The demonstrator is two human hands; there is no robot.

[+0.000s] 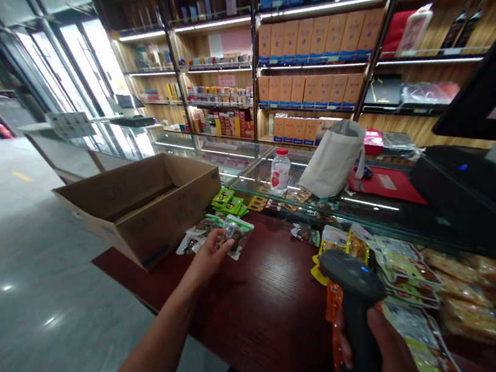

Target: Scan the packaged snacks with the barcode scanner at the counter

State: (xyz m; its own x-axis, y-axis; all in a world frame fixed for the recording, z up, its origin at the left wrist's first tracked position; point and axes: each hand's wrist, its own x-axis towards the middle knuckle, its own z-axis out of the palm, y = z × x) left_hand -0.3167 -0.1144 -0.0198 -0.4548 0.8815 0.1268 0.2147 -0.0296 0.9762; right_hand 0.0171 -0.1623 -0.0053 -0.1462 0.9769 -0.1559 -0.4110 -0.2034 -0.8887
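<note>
Left hand [210,259] is on the dark red wooden counter [231,337], fingers [224,243] closed down on a clear snack packet [236,233], pinched rather than spread. Packet's long axis runs roughly away from the person, leaning right, but the fingers cover part of it, so treat that as approximate. A second snack packet [192,243] lies just left of the hand, and a cluster of green snack packets [227,201] sits just beyond it. Open cardboard box [148,203] is just left of the clear packet, close to the left hand. Right hand [393,366] is wrapped firmly around the grip of a black barcode scanner [352,281], with the scanner head angled up and left, toward the clear packet but well apart from it. Orange packet [331,308] is against the grip by the right fingers; can't tell if it's held or just pressed there. Left hand is far nearer the clear packet; the right hand is nearer a pile of green-and-white snack packets [405,269]. Behind the counter are a glass display case [360,208], a plastic bottle [280,171] and a canvas tote bag [332,161].
</note>
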